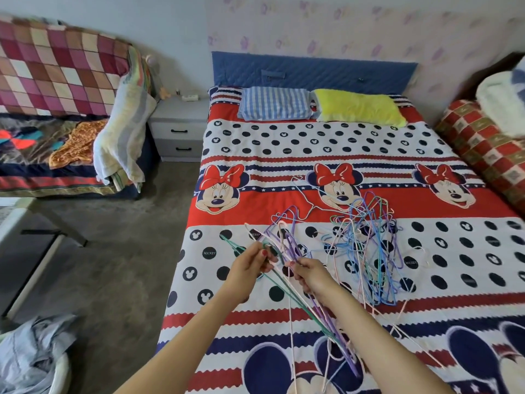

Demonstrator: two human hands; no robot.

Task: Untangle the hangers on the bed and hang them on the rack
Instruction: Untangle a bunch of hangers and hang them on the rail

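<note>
Pinching one bundle of thin hangers (287, 251), left hand (248, 268) and right hand (309, 273) hold it above the bed (326, 143). One tangled pile (369, 248) lies beside; count indeterminate. Two pillows (321, 105).

Grey nightstand (177, 129) with 2 drawers stands on grey floor (127, 237).
</note>
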